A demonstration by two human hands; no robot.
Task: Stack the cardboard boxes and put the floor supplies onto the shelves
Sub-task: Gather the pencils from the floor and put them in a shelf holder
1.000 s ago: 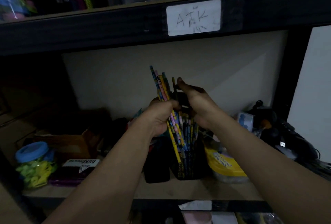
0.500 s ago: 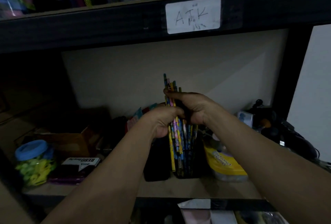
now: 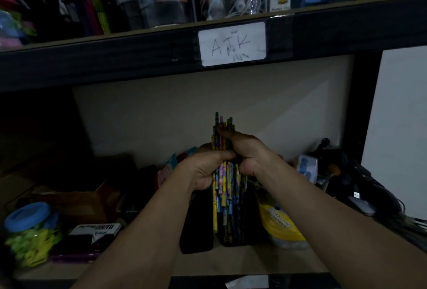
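Left hand (image 3: 208, 168) and right hand (image 3: 249, 152) both curl tight round an upright bundle of pencils (image 3: 225, 196), the right slightly higher. Below the hands, the pencils reach down into a black holder (image 3: 233, 240) on the shelf (image 3: 231, 263). A yellow pack (image 3: 279, 226) lies below the right wrist.

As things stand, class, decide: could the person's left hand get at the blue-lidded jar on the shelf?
Probably yes, once freed. The left hand grips the pencils, so it must let go first. The blue-lidded jar stands at the shelf's front left, nothing before it.
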